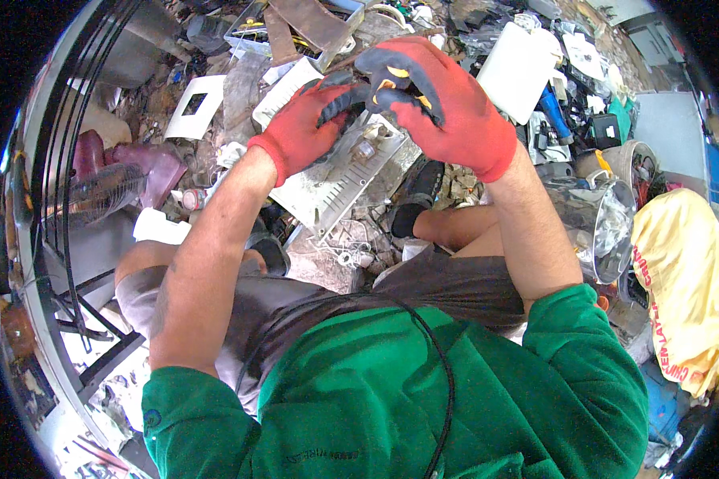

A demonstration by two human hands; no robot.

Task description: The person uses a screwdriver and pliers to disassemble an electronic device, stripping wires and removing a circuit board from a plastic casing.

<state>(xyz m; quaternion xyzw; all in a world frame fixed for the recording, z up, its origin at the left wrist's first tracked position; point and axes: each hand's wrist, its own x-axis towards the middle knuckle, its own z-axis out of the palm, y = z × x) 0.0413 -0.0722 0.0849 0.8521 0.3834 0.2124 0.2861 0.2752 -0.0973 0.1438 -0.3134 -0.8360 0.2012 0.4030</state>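
Both of my hands wear red gloves with dark grey palms and are raised over a white slotted plastic panel. My left hand is closed, its fingers curled toward the dark gap between the hands. Facing it, my right hand bends its fingers and thumb into a closed grip. Small yellow-orange patches show among the right fingers; whether they belong to the glove or to a held thing is unclear. Whatever either hand grips is hidden. A small clear-and-brown piece lies on the panel below the hands.
Scrap covers the ground. A white cylinder lies at the far right, near a clear bucket and a yellow sack. At left are a white sheet with a square hole, maroon boots and a black metal frame.
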